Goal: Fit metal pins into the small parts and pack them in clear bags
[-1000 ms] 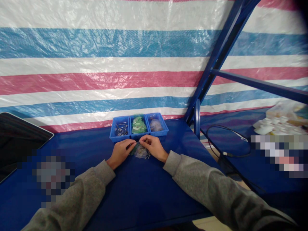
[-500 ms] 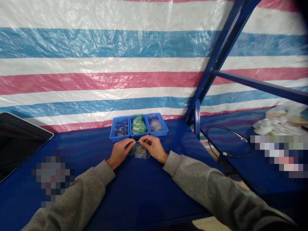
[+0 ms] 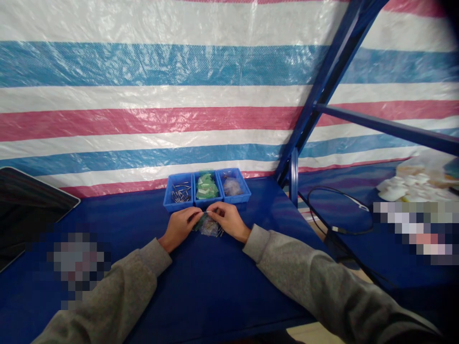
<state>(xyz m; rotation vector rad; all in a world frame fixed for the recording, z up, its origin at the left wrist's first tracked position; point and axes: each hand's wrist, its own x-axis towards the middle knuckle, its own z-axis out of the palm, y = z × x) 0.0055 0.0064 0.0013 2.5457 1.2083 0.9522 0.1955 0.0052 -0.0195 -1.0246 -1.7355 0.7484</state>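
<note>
Between my fingertips is a thin metal rod [image 3: 205,211], too small to name more exactly. My left hand [image 3: 180,226] pinches its left end, and my right hand [image 3: 229,220] pinches the right end. Beneath the hands, a clear plastic bag [image 3: 209,228] lies on the blue table with several thin metal pieces [image 3: 220,232] beside it, partly hidden by my right hand. Just behind the hands stand three blue bins in a row: the left bin [image 3: 178,208] has loose metal rods, the middle one a green bag [image 3: 206,186], the right one a clear bag [image 3: 233,187].
A dark screen-like panel [image 3: 28,210] stands at the left, near a blurred-out item [image 3: 79,260]. To the right rise a slanted blue frame post [image 3: 324,86] and a crossbar [image 3: 387,126]. A black cable [image 3: 311,210] and white items [image 3: 412,186] lie beyond it.
Both hands stay almost in place with the rod between them. The left fingertips have shifted slightly.
</note>
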